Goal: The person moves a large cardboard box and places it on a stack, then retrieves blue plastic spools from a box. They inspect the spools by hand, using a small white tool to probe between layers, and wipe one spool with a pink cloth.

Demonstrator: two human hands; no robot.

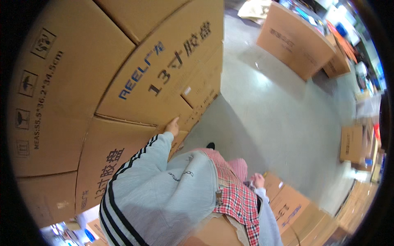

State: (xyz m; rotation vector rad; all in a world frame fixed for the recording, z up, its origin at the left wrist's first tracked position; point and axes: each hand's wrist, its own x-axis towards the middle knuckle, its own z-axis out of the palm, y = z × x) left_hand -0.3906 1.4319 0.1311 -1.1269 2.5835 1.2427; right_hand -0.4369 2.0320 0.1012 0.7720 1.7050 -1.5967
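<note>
Seen from above, looking down over a grey sleeve with black stripes and a red checked shirt. Left hand (172,126) raised against a tall stack of brown cardboard boxes, fingertips pressed flat on the lower edge of the big printed box (164,78), just at the seam above the box underneath (111,164). Left grip not closed round anything: fingers extended and resting on the cardboard, nothing grasped. Stack of cartons filling everything to the left of and above that hand, towering close to the body. Right hand (258,180) low at the person's side, small in view, just above a flat-lying brown carton (289,205) with blue print; whether touching it or holding anything, cannot tell, fingers too small and partly hidden behind the shirt. More cartons of the same kind spreading beyond that right hand toward the lower right. Between the two hands, the person's own torso and a dark shoe tip (210,145) on the grey concrete floor (266,115). Well beyond the left hand, across open floor, another large brown box (293,41) lying at an angle, with smaller boxes (351,143) and cluttered goods along the far right wall.
</note>
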